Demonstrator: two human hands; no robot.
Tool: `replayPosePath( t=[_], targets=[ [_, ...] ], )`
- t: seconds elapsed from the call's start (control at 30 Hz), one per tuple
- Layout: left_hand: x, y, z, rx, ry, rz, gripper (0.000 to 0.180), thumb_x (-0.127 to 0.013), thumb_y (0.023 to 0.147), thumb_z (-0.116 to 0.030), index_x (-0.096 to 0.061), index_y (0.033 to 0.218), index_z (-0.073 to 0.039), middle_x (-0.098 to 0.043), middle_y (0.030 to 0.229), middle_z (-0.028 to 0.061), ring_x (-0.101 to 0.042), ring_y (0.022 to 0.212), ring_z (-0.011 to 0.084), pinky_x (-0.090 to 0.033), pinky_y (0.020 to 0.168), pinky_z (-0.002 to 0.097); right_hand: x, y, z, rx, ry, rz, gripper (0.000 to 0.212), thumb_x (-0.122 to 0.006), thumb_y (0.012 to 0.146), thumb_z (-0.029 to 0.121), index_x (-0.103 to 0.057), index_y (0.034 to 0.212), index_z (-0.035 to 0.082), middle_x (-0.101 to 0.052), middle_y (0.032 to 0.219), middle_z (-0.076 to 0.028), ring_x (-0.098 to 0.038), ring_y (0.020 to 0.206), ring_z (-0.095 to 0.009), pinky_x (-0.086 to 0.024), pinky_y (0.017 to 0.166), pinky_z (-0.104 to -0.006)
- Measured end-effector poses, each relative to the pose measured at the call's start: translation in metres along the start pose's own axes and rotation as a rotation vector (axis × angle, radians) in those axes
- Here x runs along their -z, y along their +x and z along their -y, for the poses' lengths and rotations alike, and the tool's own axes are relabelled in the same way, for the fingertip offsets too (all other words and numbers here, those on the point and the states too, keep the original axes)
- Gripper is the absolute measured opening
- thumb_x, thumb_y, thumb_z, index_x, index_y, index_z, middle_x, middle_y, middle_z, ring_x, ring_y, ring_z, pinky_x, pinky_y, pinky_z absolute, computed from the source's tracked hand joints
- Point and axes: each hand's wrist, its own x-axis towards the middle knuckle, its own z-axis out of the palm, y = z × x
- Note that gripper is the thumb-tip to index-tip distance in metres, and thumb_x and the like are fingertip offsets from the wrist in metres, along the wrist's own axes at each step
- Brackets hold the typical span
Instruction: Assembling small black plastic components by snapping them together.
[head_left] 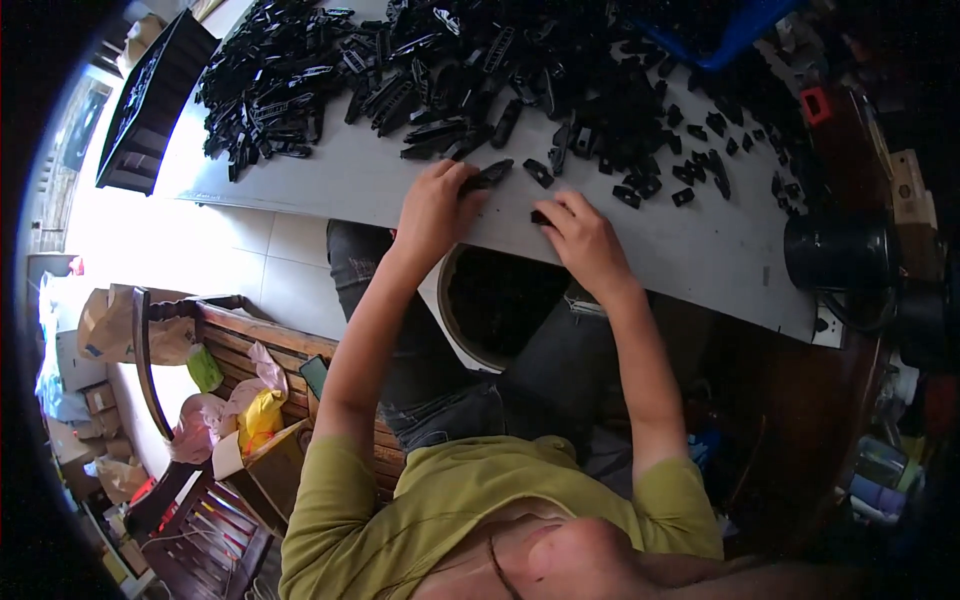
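My left hand [433, 208] is closed around a long black plastic part [491, 175] near the table's front edge, the part's pointed end sticking out to the right. Between thumb and fingers, my right hand [584, 238] pinches a small black plastic piece [540, 217], mostly covered by the fingertips. A loose black piece with a slot [538, 173] lies on the tabletop just beyond and between both hands. Past my left hand spreads a heap of long black parts [400, 85]. Smaller black pieces [640, 185] are scattered beyond my right hand.
The grey-white table [330, 195] spans the view. At its far left stands a black crate [150, 110], at the back right a blue bin [720, 50]. A black cylindrical container [838, 250] sits by the right end. Below the edge, between my knees, is a round tub [447, 300].
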Motion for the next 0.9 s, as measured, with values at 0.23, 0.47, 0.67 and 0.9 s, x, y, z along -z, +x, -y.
replayPosePath(
  t=[0.23, 0.47, 0.67, 0.9],
  targets=[
    [-0.01, -0.003, -0.01, -0.113, 0.141, -0.016, 0.02, -0.063, 0.083, -0.016, -0.064, 0.103, -0.01, -0.061, 0.09, 0.0108, -0.06, 0.087, 0.0301, -0.049, 0.072, 0.0398, 0.015, -0.019, -0.011, -0.327, 0.272, -0.142, 0.025, -0.073, 0.074, 0.006, -0.063, 0.096, 0.0, -0.062, 0.094, -0.012, -0.061, 0.086, -0.03, -0.05, 0.076, -0.0335],
    [-0.009, -0.011, -0.033, -0.18, -0.046, 0.188, 0.03, -0.062, 0.083, -0.011, -0.057, 0.112, -0.01, -0.06, 0.106, 0.0094, -0.058, 0.098, 0.0317, -0.05, 0.078, 0.0411, 0.02, -0.025, -0.011, -0.246, 0.052, -0.124, 0.025, -0.076, 0.07, 0.006, -0.065, 0.091, 0.0, -0.062, 0.095, -0.011, -0.06, 0.09, -0.03, -0.049, 0.077, -0.035],
    [-0.015, -0.013, -0.028, -0.246, -0.371, 0.216, 0.035, -0.064, 0.077, 0.001, -0.055, 0.11, -0.006, -0.06, 0.107, 0.013, -0.058, 0.099, 0.034, -0.048, 0.086, 0.04, 0.01, -0.012, -0.002, -0.043, 0.122, -0.116, 0.029, -0.076, 0.067, 0.001, -0.067, 0.095, 0.001, -0.061, 0.094, -0.011, -0.06, 0.086, -0.028, -0.049, 0.075, -0.0347],
    [-0.014, -0.008, -0.012, -0.166, -0.551, 0.266, 0.024, -0.071, 0.072, 0.003, -0.065, 0.095, 0.002, -0.064, 0.102, 0.0138, -0.063, 0.093, 0.0293, -0.051, 0.079, 0.0352, 0.034, -0.011, -0.016, -0.153, 0.188, 0.151, 0.027, -0.076, 0.067, 0.003, -0.067, 0.092, -0.001, -0.061, 0.087, -0.011, -0.06, 0.083, -0.026, -0.048, 0.072, -0.0346]
  ],
)
